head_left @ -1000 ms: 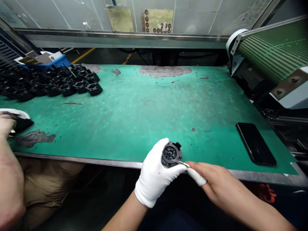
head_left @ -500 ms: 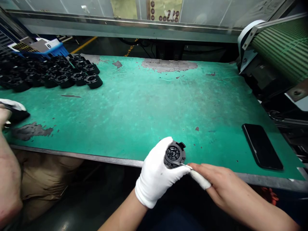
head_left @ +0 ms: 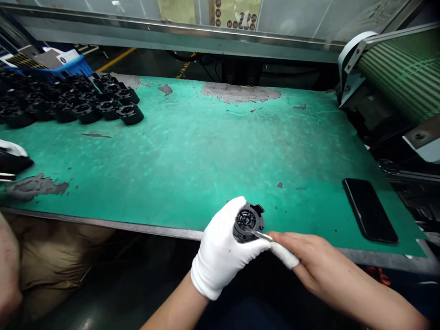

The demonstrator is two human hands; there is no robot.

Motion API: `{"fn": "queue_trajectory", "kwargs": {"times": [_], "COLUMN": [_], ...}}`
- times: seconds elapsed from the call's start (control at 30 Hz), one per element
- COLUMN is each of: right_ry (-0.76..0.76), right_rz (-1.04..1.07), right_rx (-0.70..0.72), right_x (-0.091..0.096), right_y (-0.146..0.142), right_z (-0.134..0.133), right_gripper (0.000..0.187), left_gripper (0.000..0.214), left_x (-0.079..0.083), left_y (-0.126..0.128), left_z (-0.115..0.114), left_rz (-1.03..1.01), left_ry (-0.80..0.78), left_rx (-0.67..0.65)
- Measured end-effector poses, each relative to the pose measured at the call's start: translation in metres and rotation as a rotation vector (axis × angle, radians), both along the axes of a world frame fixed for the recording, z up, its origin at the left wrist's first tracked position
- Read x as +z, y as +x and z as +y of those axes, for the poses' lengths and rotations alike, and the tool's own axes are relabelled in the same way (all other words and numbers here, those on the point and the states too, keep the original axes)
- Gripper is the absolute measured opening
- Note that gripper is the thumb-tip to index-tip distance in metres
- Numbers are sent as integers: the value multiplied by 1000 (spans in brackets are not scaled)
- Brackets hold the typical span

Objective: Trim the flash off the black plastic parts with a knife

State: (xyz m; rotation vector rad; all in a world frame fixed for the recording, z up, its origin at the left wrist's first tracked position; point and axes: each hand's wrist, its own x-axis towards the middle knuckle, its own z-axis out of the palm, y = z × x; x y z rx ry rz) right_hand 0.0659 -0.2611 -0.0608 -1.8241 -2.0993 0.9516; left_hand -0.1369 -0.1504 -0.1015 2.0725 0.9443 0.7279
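Note:
My left hand [head_left: 220, 252], in a white glove, is wrapped round a round black plastic part [head_left: 248, 222] with ribbed rings on its face, held just over the table's near edge. My right hand [head_left: 309, 261] is bare except for a white cover on one fingertip. It pinches a thin metal blade [head_left: 260, 235] whose tip rests on the lower rim of the black part.
The green work mat [head_left: 192, 151] is worn grey in patches. Several black round parts [head_left: 85, 103] are heaped at the far left by a blue bin [head_left: 65, 68]. A black phone [head_left: 369, 210] lies at the right. A green conveyor [head_left: 398, 68] stands beyond. Another person's arm [head_left: 8, 275] is at the left edge.
My hands have barely moved; the blade stays against the part's rim. The view has dipped slightly. The other person's gloved hand at the left has slid further out of view.

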Motion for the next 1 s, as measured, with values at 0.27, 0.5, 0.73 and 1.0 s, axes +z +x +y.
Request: {"fn": "queue_trajectory", "kwargs": {"times": [0.27, 0.5, 0.73, 1.0], "right_ry": [-18, 29, 16, -35], "right_rz": [19, -62, -90, -19], "right_rx": [-44, -104, -83, 59], "right_x": [2, -7, -3, 16], "right_y": [0, -6, -7, 10], "right_z": [2, -3, -6, 22], "right_gripper": [47, 54, 59, 52], "left_gripper": [86, 76, 80, 86], "left_x": [0, 8, 6, 6], "left_y": [0, 4, 3, 0], "left_z": [0, 2, 1, 2], "left_rz": [-9, -15, 1, 61], "left_ry": [-24, 23, 25, -43], "left_rx": [-15, -26, -16, -72]}}
